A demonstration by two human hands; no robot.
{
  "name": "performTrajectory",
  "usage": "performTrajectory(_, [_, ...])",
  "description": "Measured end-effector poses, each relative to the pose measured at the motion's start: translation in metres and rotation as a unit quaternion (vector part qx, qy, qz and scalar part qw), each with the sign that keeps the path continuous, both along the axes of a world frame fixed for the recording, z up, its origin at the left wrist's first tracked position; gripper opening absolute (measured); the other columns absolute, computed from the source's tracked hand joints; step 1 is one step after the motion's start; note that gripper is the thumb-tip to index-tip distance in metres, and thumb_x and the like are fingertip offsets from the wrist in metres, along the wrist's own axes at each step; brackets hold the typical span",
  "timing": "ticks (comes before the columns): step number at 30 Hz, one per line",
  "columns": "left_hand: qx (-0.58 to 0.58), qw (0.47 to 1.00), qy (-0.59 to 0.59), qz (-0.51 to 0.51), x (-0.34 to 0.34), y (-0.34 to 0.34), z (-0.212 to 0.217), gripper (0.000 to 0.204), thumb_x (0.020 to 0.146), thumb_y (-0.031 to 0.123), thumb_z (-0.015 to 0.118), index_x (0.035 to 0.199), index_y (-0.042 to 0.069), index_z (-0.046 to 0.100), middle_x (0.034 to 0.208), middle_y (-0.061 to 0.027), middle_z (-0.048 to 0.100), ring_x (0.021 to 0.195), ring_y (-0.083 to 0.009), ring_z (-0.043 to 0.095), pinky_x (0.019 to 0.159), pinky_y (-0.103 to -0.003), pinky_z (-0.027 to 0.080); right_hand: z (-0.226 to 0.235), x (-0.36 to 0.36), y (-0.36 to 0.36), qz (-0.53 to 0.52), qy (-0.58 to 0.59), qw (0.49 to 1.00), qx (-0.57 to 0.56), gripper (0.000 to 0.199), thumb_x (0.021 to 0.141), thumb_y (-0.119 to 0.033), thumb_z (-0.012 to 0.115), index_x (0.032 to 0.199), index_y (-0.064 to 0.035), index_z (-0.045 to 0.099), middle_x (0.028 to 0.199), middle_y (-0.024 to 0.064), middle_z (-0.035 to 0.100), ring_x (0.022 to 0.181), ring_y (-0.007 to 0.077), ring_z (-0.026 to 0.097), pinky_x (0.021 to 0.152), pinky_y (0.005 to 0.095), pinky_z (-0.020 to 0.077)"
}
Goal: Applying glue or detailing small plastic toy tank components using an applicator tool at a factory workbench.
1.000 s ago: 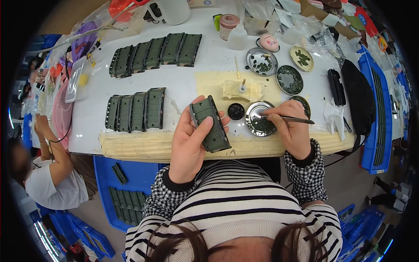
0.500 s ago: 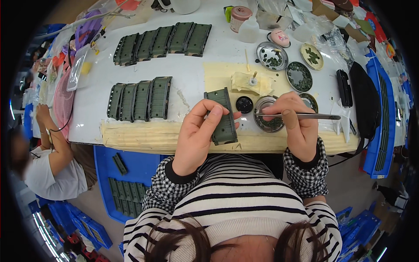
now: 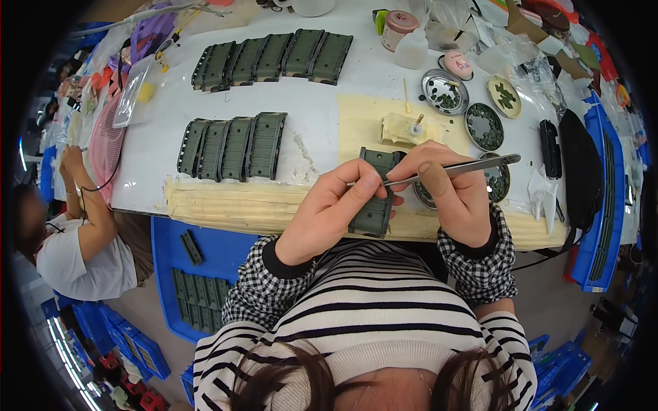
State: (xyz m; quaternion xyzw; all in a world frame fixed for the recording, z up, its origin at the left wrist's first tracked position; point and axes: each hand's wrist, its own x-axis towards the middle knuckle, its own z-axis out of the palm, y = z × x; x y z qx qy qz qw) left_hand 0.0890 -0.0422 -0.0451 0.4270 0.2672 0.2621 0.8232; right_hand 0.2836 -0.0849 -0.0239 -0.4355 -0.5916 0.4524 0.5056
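Observation:
My left hand (image 3: 334, 209) is closed around a dark green ribbed rectangular panel (image 3: 371, 222), held upright over the table's front edge. In my right hand (image 3: 449, 192) are metal tweezers (image 3: 473, 166), pinched between thumb and fingers. Their tip meets the panel beside my left thumb; whether it grips a small piece there I cannot tell. Partly hidden behind my right hand are a round dish (image 3: 424, 196) and another dish of dark green bits (image 3: 497, 182). Farther back sit a dish of green flakes (image 3: 484, 127), a metal dish (image 3: 444, 92) and a cream dish (image 3: 504, 96).
Similar green panels lie in a back row (image 3: 267, 58) and a nearer row (image 3: 232, 146). A small wrapped block (image 3: 403, 129) stands on yellow paper. Below the table, a blue tray (image 3: 168, 253) holds more panels. Another person (image 3: 89, 250) sits at the left.
My right hand has brought the tweezers from over the dish leftward to the panel. The panel is now between both hands. The whole view has shifted slightly.

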Motion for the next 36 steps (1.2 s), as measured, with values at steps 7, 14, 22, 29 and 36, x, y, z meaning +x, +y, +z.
performTrajectory(7, [-0.080, 0.996, -0.044, -0.012, 0.000, 0.002, 0.002, 0.027, 0.104, 0.024, 0.041, 0.090, 0.002, 0.048, 0.098, -0.0109, 0.063, 0.091, -0.0162, 0.065, 0.076, -0.028, 0.055, -0.001, 0.000, -0.006, -0.022, 0.004, 0.998, 0.051, 0.023, 0.098, -0.014, 0.052, 0.095, 0.0032, 0.067, 0.085, 0.0117, 0.066, 0.078, 0.0170, 0.062, 0.070, 0.0288, 0.0488])
performTrajectory(14, [-0.120, 0.989, -0.077, -0.029, 0.001, 0.003, 0.008, 0.031, 0.105, 0.029, 0.035, 0.086, 0.006, 0.044, 0.090, -0.0070, 0.054, 0.083, -0.0147, 0.059, 0.078, -0.034, 0.057, 0.004, 0.000, -0.003, -0.014, -0.117, 0.981, 0.152, 0.018, 0.086, -0.012, 0.062, 0.097, 0.0007, 0.069, 0.090, 0.0104, 0.069, 0.084, 0.0279, 0.063, 0.081, 0.0361, 0.0485])
performTrajectory(22, [-0.124, 0.988, -0.084, -0.030, 0.000, 0.001, 0.009, 0.031, 0.105, 0.029, 0.034, 0.086, 0.006, 0.044, 0.092, -0.0077, 0.054, 0.086, -0.0151, 0.059, 0.079, -0.035, 0.057, 0.005, -0.001, -0.001, -0.005, -0.133, 0.981, 0.144, 0.017, 0.087, -0.010, 0.062, 0.097, 0.0008, 0.069, 0.088, 0.0090, 0.069, 0.086, 0.0265, 0.062, 0.081, 0.0356, 0.0480])
performTrajectory(29, [-0.128, 0.987, -0.091, -0.033, 0.000, 0.002, 0.009, 0.031, 0.105, 0.029, 0.034, 0.086, 0.006, 0.044, 0.092, -0.0081, 0.054, 0.087, -0.0159, 0.060, 0.081, -0.037, 0.058, 0.004, -0.003, -0.001, -0.007, -0.132, 0.979, 0.152, 0.016, 0.087, -0.010, 0.061, 0.097, 0.0008, 0.069, 0.088, 0.0089, 0.069, 0.086, 0.0266, 0.062, 0.082, 0.0354, 0.0481])
performTrajectory(36, [-0.141, 0.985, -0.095, -0.030, 0.000, 0.001, 0.008, 0.032, 0.105, 0.029, 0.034, 0.085, 0.006, 0.044, 0.093, -0.0086, 0.055, 0.087, -0.0164, 0.060, 0.081, -0.038, 0.058, 0.002, -0.004, -0.003, -0.019, -0.132, 0.980, 0.146, 0.017, 0.087, -0.011, 0.062, 0.097, 0.0004, 0.069, 0.088, 0.0096, 0.069, 0.086, 0.0269, 0.062, 0.082, 0.0356, 0.0481])
